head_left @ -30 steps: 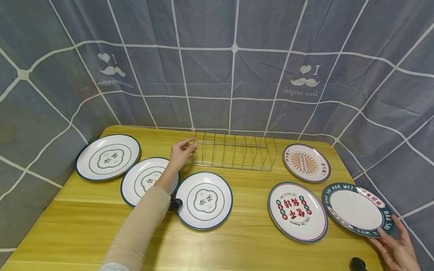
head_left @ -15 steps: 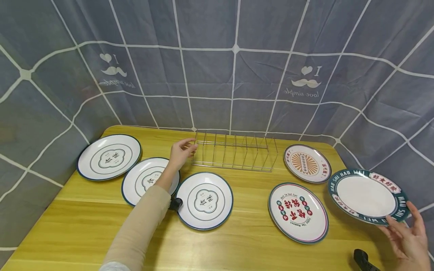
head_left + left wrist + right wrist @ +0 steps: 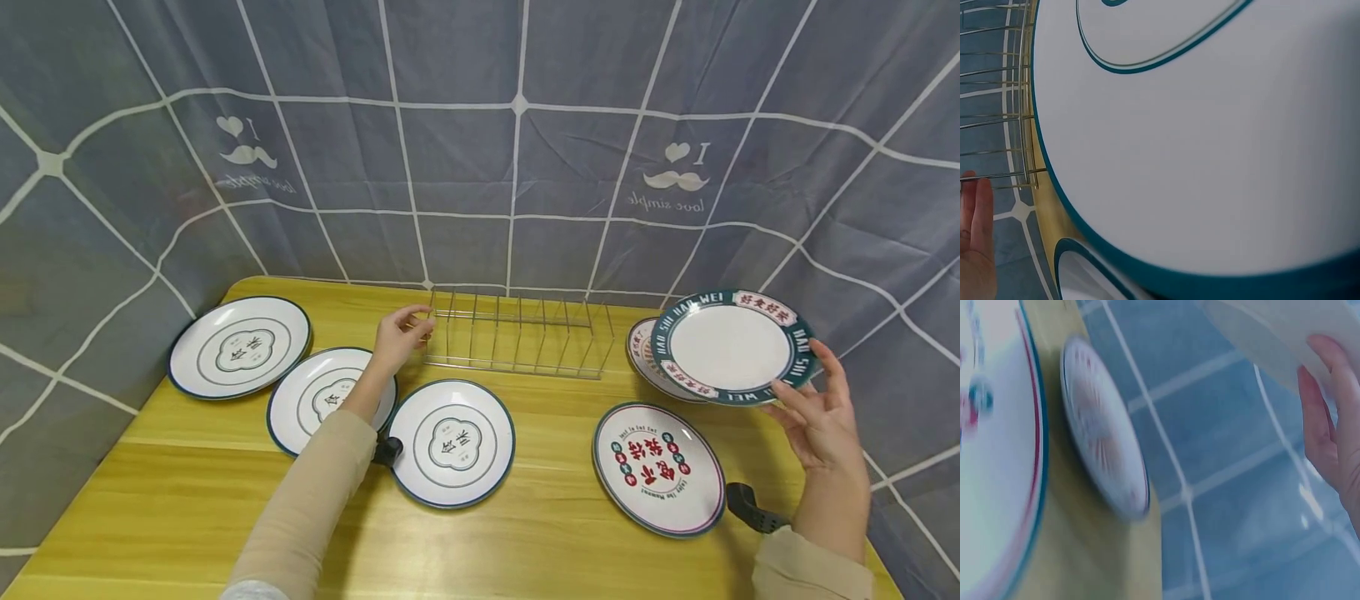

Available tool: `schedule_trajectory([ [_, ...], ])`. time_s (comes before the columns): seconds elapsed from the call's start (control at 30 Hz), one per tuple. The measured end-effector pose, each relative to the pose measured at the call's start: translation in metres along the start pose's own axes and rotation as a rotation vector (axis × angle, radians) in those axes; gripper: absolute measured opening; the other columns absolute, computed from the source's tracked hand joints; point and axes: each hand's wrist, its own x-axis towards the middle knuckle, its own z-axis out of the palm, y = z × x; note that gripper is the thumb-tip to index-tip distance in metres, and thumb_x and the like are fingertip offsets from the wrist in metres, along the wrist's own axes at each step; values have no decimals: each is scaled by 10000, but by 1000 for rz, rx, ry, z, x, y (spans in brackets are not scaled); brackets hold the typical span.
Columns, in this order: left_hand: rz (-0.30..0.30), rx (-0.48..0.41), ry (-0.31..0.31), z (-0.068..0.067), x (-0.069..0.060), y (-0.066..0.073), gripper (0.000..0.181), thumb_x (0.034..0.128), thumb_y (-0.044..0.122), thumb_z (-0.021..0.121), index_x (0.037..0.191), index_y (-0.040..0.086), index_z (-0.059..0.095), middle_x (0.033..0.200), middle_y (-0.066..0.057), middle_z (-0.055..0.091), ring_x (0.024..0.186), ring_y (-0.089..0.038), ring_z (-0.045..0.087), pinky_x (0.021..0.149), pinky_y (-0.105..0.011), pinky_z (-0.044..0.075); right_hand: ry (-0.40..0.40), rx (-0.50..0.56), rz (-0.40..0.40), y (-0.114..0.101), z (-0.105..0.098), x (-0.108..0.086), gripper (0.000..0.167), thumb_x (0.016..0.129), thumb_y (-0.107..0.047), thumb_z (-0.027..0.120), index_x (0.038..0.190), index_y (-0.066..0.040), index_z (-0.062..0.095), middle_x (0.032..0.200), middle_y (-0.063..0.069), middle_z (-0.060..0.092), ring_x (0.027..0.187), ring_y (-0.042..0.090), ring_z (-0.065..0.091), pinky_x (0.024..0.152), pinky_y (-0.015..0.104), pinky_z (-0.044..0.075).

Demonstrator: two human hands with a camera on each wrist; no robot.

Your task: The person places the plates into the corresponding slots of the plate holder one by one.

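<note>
Blue-rimmed and white, the leftmost plate lies left of the wire rack, the lower right of its rim beside a second blue-rimmed plate, which a forearm partly covers. That forearm, in a beige sleeve, reaches up to the rack's left end, where the left hand bends at the wrist, its thumb and fingers closed in a light pinch on the end wire. A third blue-rimmed plate, with a black quatrefoil emblem, lies in front of the rack's left half. The rack is thin, silvery metal with a row of upright dividers, standing on the yellow wood-grain table before a grey-blue curtain. In front and to the right of the rack lies a plate with red characters; just right of the rack, a sunburst plate is partly hidden. Overlapping it in the head view is the green-banded plate, raised off the table right of the rack, glossy white at the centre, with pale lettering and red-lettered panels on its band. The right hand reaches up from below and grips its near right rim, thumb over the band and fingers around the edge and underneath.
</note>
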Motion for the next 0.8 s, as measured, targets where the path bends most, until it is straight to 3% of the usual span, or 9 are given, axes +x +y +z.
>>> schedule_trajectory([
  [0.17,-4,9,-10,0,0,0,292,880,108,611,1143,-16,594,791,-120,570,801,-341,615,729,-441,551,-58,-48,35,17,37,25,659,817,255,422,1339,-144,363,1071,117,524,826,241,650,636,362,569],
  [0.37,-6,10,-20,-2,0,1,292,883,107,606,1148,-15,588,802,-146,570,737,-226,621,737,-440,550,-160,-114,81,41,81,50,651,831,227,436,1343,-161,337,1056,131,503,824,220,636,681,357,568],
  [0.5,-16,8,-29,-2,0,1,299,885,112,604,1155,-15,581,802,-137,569,762,-253,618,747,-443,547,-224,-162,117,58,110,63,662,843,208,446,1357,-188,312,1030,129,512,796,202,632,663,316,568],
  [0.8,-27,14,-54,-2,3,-1,323,894,125,593,1177,-26,555,782,-89,547,852,-364,588,785,-453,532,-264,-385,203,100,171,83,713,848,99,560,1392,-262,273,1123,109,449,863,153,587,699,287,561],
])
